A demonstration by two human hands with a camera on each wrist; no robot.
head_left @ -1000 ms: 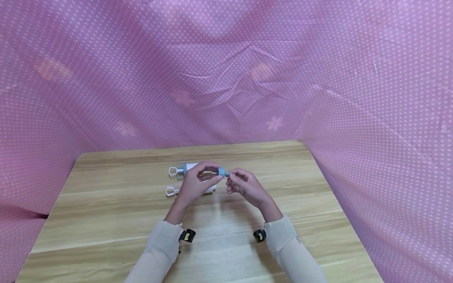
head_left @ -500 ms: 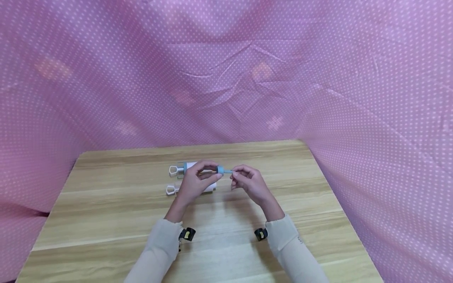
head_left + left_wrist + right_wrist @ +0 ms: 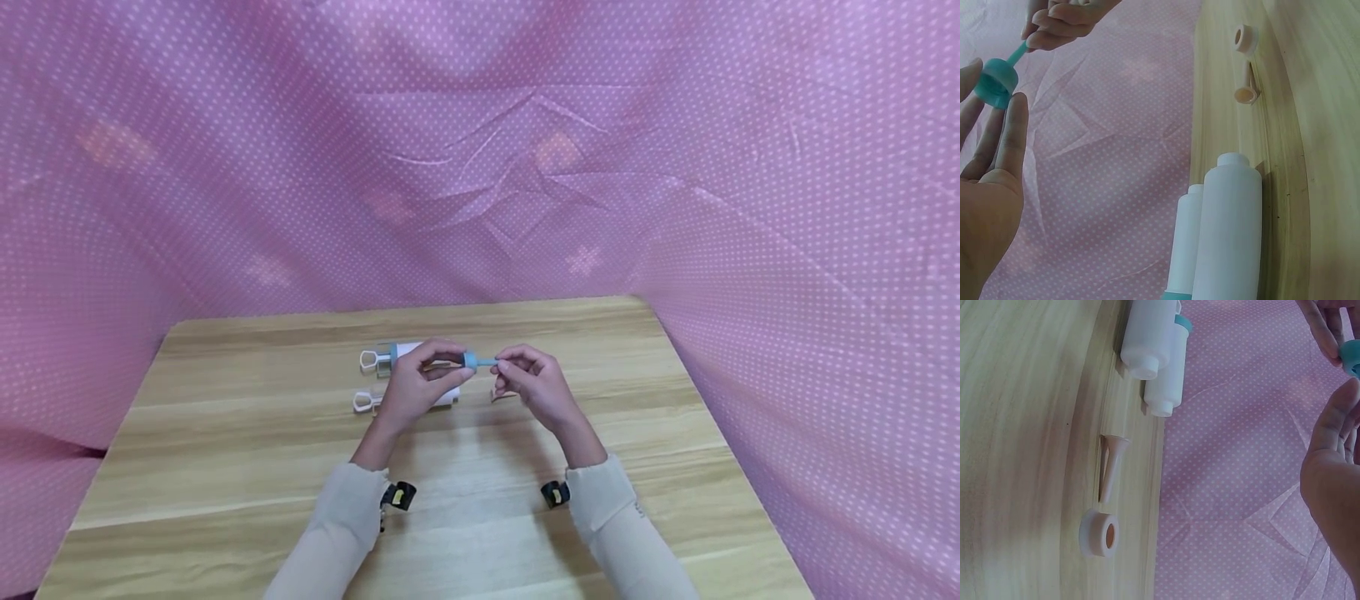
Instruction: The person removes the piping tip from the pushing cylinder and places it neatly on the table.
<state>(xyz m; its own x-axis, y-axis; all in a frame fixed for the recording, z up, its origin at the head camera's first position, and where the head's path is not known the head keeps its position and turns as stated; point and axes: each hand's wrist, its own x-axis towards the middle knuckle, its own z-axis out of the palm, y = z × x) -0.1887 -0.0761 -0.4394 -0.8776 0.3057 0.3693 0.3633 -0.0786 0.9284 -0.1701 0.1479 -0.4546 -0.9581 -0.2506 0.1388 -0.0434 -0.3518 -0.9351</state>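
Observation:
My left hand (image 3: 416,387) holds a teal cap (image 3: 997,81) between thumb and fingers, raised above the table. From the cap sticks a thin teal nozzle tube (image 3: 487,362), whose far end my right hand (image 3: 543,392) pinches between thumb and fingertips. Beneath my left hand lie two white syringe-like barrels, one larger (image 3: 1229,225) and one slimmer (image 3: 1182,244) with a teal collar. Each shows a white loop plunger handle on the left in the head view. My left hand covers part of both there.
A beige funnel-shaped nozzle (image 3: 1112,465) and a beige ring cap (image 3: 1100,534) lie on the wooden table (image 3: 225,467), beyond the barrels' narrow necks. A pink dotted cloth (image 3: 480,208) hangs around the table's back and sides.
My right hand has moved slightly right and away from the cap. More of the teal tube shows between the hands. The left hand and both barrels stay nearly in place.

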